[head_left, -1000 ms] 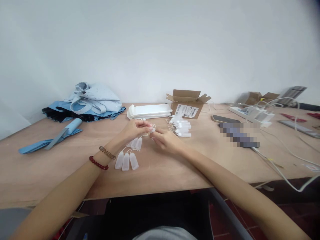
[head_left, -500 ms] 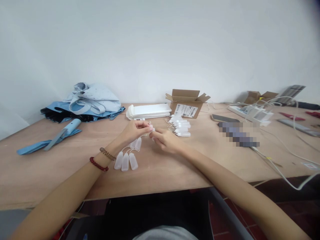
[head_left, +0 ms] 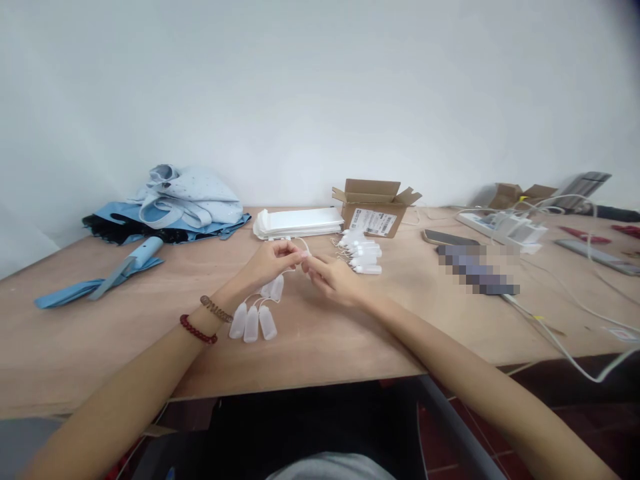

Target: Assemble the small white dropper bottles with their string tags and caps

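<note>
Over the middle of the wooden table [head_left: 320,340], my left hand [head_left: 270,263] and my right hand [head_left: 333,277] meet fingertip to fingertip. Both pinch a thin white string near a small white piece. From the left hand hangs a bunch of small translucent white bottles [head_left: 253,320] strung together, their bottoms resting on the table. A pile of similar small white bottles [head_left: 361,253] lies just beyond my right hand. My left wrist wears a red bead bracelet and a brown one.
A stack of white packets [head_left: 297,222] and an open cardboard box [head_left: 375,207] stand at the back. A blue umbrella [head_left: 100,277] and blue cloth [head_left: 185,200] lie at the left. Phones, a power strip [head_left: 505,227] and white cables [head_left: 565,333] cover the right side.
The fingertips of both hands have shifted slightly on the string, and a loop of it now shows above them. The hanging bottles and everything else stay put.
</note>
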{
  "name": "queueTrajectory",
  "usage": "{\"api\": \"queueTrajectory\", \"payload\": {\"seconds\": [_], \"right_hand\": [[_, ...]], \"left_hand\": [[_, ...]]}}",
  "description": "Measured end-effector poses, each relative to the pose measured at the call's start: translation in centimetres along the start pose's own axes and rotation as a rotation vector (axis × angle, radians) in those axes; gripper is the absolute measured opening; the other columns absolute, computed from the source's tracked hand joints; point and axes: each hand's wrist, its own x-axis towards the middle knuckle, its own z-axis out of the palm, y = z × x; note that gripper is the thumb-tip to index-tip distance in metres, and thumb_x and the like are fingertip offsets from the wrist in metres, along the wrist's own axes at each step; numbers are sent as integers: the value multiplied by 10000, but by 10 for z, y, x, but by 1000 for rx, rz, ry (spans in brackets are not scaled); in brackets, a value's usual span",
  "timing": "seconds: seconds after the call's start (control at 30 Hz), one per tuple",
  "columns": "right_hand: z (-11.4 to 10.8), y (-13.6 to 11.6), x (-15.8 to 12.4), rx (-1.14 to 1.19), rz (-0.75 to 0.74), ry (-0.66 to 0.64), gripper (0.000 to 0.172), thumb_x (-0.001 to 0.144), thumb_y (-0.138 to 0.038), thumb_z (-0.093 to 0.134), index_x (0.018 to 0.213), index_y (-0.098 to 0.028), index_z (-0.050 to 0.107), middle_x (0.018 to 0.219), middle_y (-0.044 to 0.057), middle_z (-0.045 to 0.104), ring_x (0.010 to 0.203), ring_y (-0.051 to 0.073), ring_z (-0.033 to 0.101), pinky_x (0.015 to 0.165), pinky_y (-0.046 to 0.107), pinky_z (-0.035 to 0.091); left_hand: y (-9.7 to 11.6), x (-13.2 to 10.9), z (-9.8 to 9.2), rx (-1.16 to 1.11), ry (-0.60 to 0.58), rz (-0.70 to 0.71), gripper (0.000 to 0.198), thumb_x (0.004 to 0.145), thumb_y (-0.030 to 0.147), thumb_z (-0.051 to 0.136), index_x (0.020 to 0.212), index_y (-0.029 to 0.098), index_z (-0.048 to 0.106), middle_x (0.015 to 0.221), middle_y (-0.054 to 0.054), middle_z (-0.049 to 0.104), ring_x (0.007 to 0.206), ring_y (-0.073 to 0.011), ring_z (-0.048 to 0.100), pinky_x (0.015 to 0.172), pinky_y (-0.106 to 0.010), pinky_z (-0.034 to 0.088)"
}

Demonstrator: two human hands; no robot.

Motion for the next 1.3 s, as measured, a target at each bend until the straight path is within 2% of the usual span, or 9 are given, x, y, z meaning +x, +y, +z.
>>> {"api": "queueTrajectory", "payload": {"seconds": [0.1, 0.2, 0.33, 0.53, 0.8, 1.07, 1.3], "right_hand": [[1, 2, 0, 44, -4, 32, 159, 852, -132, 372, 933, -197, 492, 874, 36, 546, 688, 141, 479, 656, 253, 357], [1, 2, 0, 143, 40, 20, 118, 833, -135, 393, 921, -204, 431, 792, 11, 554, 649, 139, 496, 620, 244, 348], [2, 2, 1, 254, 137, -7, 143, 819, -160, 427, 935, -210, 361, 732, -3, 578, 615, 148, 530, 581, 240, 346], [1, 3, 1, 297, 145, -6, 154, 801, -163, 438, 889, -219, 324, 720, -7, 576, 609, 151, 542, 574, 245, 358], [4, 4, 0, 359, 147, 49, 326, 784, -169, 487, 1039, -212, 288, 774, -19, 524, 626, 136, 520, 574, 238, 370], [2, 4, -1, 334, 131, 52, 344, 800, -168, 472, 1122, -206, 356, 807, -9, 555, 670, 133, 517, 614, 245, 382], [-1, 2, 0, 308, 113, 51, 341, 795, -152, 466, 1131, -201, 443, 804, -4, 573, 681, 134, 522, 619, 244, 387]], "left_hand": [[-1, 1, -3, -88, 25, -30, 221, 743, 361, 666, 765, 142, 639, 759, -32, 648, 699, -134, 584, 715, -290, 476], [-2, 2, -5, -174, 14, -32, 190, 728, 312, 688, 796, 142, 636, 790, -27, 648, 719, -124, 593, 757, -296, 486], [0, 0, -7, -166, 1, -34, 235, 708, 300, 711, 870, 144, 642, 909, -51, 668, 769, -133, 613, 806, -322, 497], [3, -1, -7, -116, 5, -40, 275, 714, 327, 712, 905, 137, 658, 925, -67, 681, 769, -142, 619, 804, -333, 506], [6, -3, -12, -55, -52, -35, 280, 730, 334, 703, 935, 146, 668, 969, -67, 680, 852, -166, 621, 820, -338, 500], [6, -3, -16, -8, -53, -30, 263, 716, 326, 717, 920, 163, 686, 982, -60, 685, 906, -176, 621, 849, -329, 490], [10, -4, -15, -7, 21, -19, 286, 734, 354, 700, 924, 143, 666, 880, -56, 680, 715, -124, 608, 711, -281, 511]]}}
